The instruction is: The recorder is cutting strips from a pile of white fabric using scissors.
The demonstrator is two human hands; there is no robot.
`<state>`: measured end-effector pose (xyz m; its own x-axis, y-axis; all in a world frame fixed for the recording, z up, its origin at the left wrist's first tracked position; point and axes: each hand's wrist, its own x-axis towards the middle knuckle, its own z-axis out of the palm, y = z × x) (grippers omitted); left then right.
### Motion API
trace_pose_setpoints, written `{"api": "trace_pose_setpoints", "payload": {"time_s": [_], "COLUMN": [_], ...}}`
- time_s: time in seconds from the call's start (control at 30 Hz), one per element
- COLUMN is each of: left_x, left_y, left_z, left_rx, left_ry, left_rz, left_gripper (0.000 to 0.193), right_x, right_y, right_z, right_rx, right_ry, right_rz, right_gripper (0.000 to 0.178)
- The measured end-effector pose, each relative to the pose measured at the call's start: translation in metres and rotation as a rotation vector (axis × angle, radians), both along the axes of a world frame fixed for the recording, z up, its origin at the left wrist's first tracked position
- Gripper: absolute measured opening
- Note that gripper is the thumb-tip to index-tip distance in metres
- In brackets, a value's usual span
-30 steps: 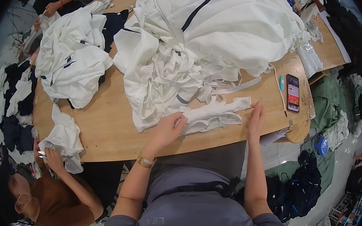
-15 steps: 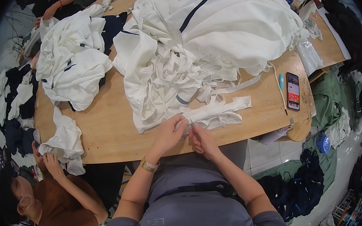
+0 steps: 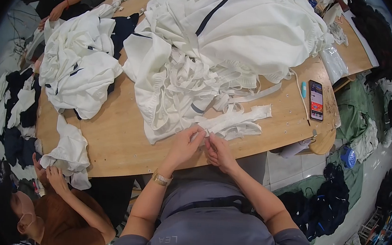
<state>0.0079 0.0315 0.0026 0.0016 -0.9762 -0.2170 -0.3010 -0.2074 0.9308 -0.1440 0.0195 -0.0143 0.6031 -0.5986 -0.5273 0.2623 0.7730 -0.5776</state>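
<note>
At lower centre, you apparently work the near end of white strips, left hand pinching, right hand curled, hold unclear, the next move seemingly needing steadiness.

1 lit phone lies just beside 1 small turquoise object, with navy cloth heaped on green cloth.
</note>
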Motion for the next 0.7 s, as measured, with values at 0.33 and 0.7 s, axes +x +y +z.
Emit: {"api": "trace_pose_setpoints", "payload": {"time_s": [0.33, 0.7], "left_x": [0.000, 0.006], "left_y": [0.000, -0.003], "left_z": [-0.005, 0.008], "left_rx": [-0.011, 0.017], "left_ry": [0.028, -0.011], "left_rz": [0.022, -0.096], "left_gripper": [0.018, 0.020], "right_x": [0.004, -0.001], "right_y": [0.000, -0.007], "right_z": [-0.002, 0.004], "right_rx": [-0.051, -0.068], "right_ry": [0.034, 0.104], "right_rz": [-0.030, -0.026], "right_gripper": [0.038, 0.037]}}
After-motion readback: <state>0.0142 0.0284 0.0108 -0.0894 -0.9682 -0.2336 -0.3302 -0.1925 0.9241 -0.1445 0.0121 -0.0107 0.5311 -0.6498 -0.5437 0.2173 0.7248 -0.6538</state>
